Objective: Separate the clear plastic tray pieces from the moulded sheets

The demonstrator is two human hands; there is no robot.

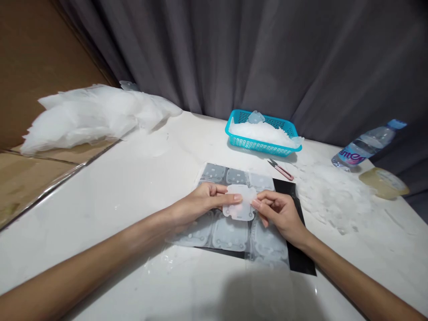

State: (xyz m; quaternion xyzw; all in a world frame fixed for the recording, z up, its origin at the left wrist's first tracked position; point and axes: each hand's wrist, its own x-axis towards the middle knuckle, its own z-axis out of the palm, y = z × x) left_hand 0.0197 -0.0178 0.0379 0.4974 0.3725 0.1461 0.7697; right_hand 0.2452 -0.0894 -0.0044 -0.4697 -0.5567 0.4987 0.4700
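A small translucent white plastic piece (239, 210) with rounded, notched edges is held up between my two hands. My left hand (203, 198) grips its left side, thumb lying across the front. At its right edge, my right hand (277, 209) pinches the rim between thumb and fingertips. Below the hands lie clear plastic sheets (230, 234) with several similar square shapes in rows. They rest on a black sheet (301, 256) that shows at the right and along the bottom. Pink-handled thread snips (281, 170) lie just beyond, blades pointing up and left.
A turquoise basket (264, 149) holding white pieces stands at the back. White scraps (337, 196) spread at the right, near a tilted-looking water bottle (366, 145) and a tape roll (384, 183). A heap of translucent pieces (100, 111) lies on cardboard (40, 171) at the left.
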